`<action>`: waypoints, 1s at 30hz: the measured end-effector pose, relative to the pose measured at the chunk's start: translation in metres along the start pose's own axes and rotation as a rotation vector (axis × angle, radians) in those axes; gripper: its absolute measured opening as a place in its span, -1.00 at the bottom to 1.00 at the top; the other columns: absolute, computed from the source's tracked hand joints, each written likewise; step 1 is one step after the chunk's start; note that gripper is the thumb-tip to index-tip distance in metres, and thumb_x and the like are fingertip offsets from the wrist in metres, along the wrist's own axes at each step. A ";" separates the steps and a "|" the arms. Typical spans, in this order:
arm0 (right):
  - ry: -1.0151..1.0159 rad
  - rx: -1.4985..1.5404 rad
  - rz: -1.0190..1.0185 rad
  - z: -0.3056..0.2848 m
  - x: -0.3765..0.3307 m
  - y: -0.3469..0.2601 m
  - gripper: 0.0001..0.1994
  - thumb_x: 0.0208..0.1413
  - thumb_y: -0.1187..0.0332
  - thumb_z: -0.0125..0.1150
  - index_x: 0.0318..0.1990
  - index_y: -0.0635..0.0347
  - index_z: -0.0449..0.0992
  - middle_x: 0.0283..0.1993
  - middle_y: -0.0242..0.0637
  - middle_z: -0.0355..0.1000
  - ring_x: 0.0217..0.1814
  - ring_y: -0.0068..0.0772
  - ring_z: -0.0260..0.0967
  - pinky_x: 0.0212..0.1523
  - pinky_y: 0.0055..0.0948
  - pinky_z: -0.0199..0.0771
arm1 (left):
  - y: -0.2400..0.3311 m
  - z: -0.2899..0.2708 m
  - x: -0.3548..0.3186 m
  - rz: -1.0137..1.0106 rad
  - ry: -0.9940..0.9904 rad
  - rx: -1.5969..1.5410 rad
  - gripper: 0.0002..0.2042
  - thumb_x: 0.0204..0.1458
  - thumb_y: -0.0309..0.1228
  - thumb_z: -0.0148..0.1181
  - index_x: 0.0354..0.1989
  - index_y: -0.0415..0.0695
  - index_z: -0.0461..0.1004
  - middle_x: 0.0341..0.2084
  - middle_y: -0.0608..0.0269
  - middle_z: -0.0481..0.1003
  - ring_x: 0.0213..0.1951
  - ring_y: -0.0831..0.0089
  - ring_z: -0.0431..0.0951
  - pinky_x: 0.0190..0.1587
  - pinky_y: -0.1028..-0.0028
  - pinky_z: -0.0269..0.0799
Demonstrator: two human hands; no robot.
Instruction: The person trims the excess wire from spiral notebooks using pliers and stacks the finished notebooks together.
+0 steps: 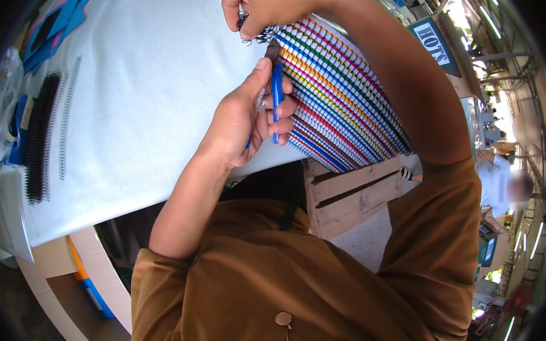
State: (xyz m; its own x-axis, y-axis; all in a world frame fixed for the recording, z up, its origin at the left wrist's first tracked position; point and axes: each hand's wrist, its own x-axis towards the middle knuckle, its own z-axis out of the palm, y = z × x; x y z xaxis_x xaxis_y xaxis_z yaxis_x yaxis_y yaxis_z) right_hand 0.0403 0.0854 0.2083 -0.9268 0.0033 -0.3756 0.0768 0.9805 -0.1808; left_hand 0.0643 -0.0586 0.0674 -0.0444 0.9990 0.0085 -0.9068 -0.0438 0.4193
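My left hand (244,113) is closed round the blue handles of a pair of pliers (277,86). The dark jaws point away from me and reach the far-left corner of a stack of spiral-bound notebooks (337,91), whose edges show many colours. Beyond the jaws, my right hand (269,8) is closed, with its thumb and fingertips pinching a black binding coil (246,31) at that corner. Whether the jaws grip the wire is too small to tell.
A pale cloth covers the table (133,129). On its left lie black binding coils (43,137), a blue tape dispenser (19,133), and a clear plastic bag. Blue covers (55,30) lie far left. Below stand an open cardboard box (74,295) and a wooden pallet (356,193). People are at the right.
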 end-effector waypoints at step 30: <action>0.139 0.189 0.042 0.004 0.003 0.015 -0.79 -0.34 0.49 0.33 -0.41 0.28 0.60 -0.42 -0.13 0.54 -0.39 -0.29 0.49 -0.30 -0.42 0.49 | 0.004 0.028 -0.007 0.038 0.047 0.086 -0.49 0.24 0.03 -0.39 -0.28 -0.19 0.33 -0.59 0.27 0.33 -0.62 0.49 0.31 -0.54 0.49 0.41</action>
State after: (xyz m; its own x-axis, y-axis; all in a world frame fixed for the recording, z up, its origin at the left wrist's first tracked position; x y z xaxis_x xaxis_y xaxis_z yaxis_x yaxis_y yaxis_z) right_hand 0.0404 0.0990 0.2007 -0.9619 0.0835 -0.2603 0.1722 0.9247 -0.3395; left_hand 0.0725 -0.0653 0.0950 -0.0998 0.9949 -0.0162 -0.8648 -0.0787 0.4959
